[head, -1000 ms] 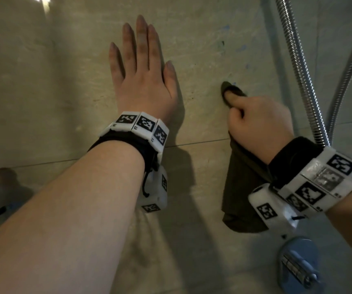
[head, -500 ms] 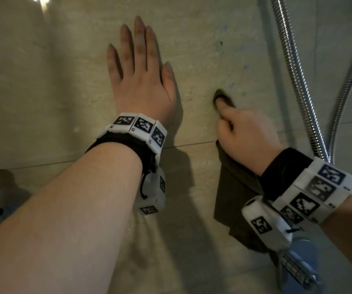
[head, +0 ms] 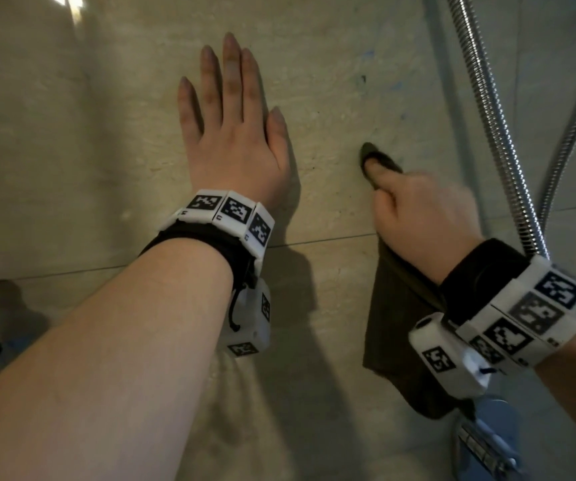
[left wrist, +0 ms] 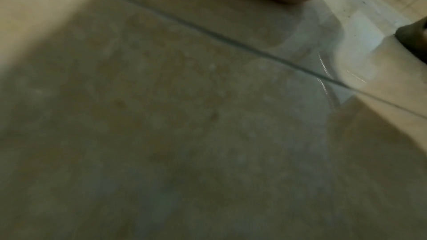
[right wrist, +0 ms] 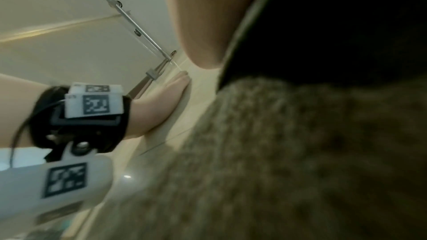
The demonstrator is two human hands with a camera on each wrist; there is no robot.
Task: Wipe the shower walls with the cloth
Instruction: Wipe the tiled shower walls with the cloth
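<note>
Right hand (head: pixel 422 216) is gripping the cloth (head: pixel 397 328); left hand (head: pixel 234 133) is lying flat on the wall (head: pixel 71 151).
Cloth is hanging near the hose (head: pixel 498 133) at right of frame and risking a snag.

Beige stone-look tiles (head: pixel 71 151), thin grout line (head: pixel 321 240) running across. Light glare (head: pixel 66 0) top left. Two ribbed metal hoses (head: pixel 495 126) at right, chrome fitting (head: pixel 488 442) below.

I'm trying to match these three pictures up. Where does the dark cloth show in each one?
Head: the cloth hangs right of centre, under the right hand, its tip pressed to the wall.
Left wrist: only a dark corner at the right edge.
Right wrist: it fills the right and lower picture, blurred.
Shared landmark: the tile joint.
</note>
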